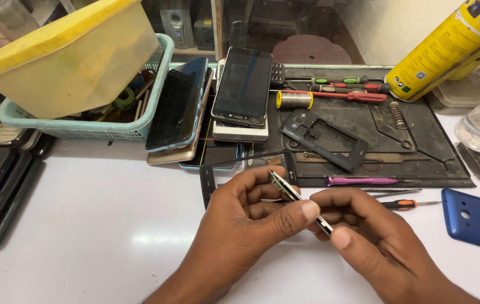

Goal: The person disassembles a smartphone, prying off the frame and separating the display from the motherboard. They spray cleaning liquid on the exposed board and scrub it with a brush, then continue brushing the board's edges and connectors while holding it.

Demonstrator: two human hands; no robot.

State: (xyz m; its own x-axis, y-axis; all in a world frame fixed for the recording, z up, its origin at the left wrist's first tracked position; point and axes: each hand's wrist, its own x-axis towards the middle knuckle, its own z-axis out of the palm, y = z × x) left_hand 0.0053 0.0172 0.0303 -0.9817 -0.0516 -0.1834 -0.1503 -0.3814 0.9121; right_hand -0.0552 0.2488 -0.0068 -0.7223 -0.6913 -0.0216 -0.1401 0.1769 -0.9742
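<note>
- Your left hand point(240, 219) and right hand point(364, 231) both close on a thin phone screen panel point(299, 200), held edge-on above the white table point(93, 225); the left thumb presses near its middle, the right fingers pinch its lower end.
- Keep the pinch on the edges only; a panel this thin looks likely to flex or crack if you squeeze its face.
- A loose black glass front point(245, 163) lies just behind your left hand; keep your knuckles off it.
- The purple screwdriver point(358, 180) and the tweezers point(392, 192) rest near your right hand, at the front edge of the black work mat point(420, 141).
- The blue back cover point(476, 219) lies to your right, apart from the panel.
</note>
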